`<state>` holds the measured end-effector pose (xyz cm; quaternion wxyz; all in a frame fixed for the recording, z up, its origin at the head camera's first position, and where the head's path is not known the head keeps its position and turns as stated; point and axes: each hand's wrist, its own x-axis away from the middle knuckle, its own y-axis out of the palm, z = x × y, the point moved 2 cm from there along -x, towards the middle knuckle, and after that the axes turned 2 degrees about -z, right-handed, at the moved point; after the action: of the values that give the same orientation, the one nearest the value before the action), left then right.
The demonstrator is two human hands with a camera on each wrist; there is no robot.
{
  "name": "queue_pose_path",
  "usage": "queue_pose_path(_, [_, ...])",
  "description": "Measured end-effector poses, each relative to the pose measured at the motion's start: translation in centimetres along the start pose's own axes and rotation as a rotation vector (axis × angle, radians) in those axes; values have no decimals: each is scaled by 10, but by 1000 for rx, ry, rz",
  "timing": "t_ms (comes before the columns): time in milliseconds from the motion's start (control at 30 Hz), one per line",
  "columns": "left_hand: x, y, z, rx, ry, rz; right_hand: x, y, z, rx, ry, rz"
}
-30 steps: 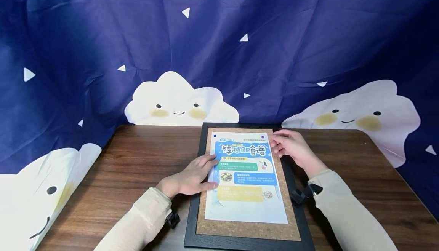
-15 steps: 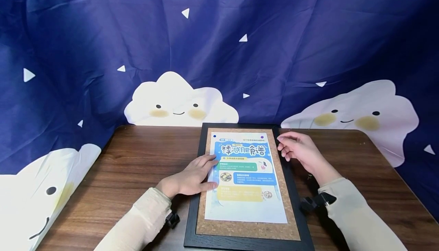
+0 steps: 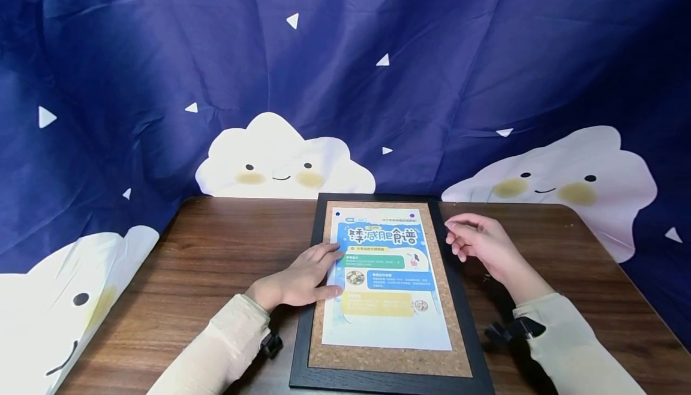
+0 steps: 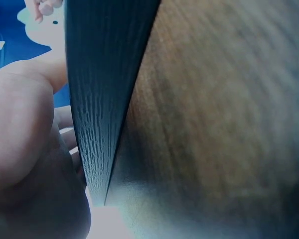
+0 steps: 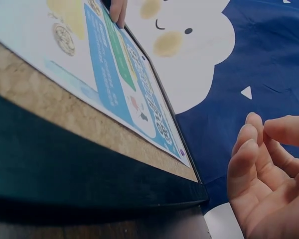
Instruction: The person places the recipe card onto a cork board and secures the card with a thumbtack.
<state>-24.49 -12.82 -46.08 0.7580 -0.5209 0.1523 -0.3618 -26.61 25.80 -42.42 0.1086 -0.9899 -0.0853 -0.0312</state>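
Observation:
A printed sheet [image 3: 385, 329] with a blue heading lies on a black-framed cork board [image 3: 388, 364]. A blue push pin [image 3: 338, 214] sits in its top left corner and a purple push pin [image 3: 412, 216] in its top right. My left hand [image 3: 302, 278] rests across the board's left edge, fingertips on the paper. My right hand [image 3: 482, 242] hovers just right of the frame's upper right side, apart from it. In the right wrist view its thumb [image 5: 286, 129] and forefinger come together at the tips, other fingers loosely bent, with nothing visible between them.
The board lies on a brown wooden table [image 3: 232, 233]. A tiny object [image 3: 487, 276], too small to identify, lies on the table beneath my right wrist. A blue curtain [image 3: 345, 71] with smiling clouds hangs behind the table.
My right hand has drawn back from the sheet's top right corner, moving right and slightly toward me. The purple pin is now uncovered. My left hand stays in place.

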Motion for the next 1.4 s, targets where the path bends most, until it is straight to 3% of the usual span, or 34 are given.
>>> queue_pose_path(1400, [1, -1, 2, 14, -2, -17, 43, -22, 28, 185, 119, 54])
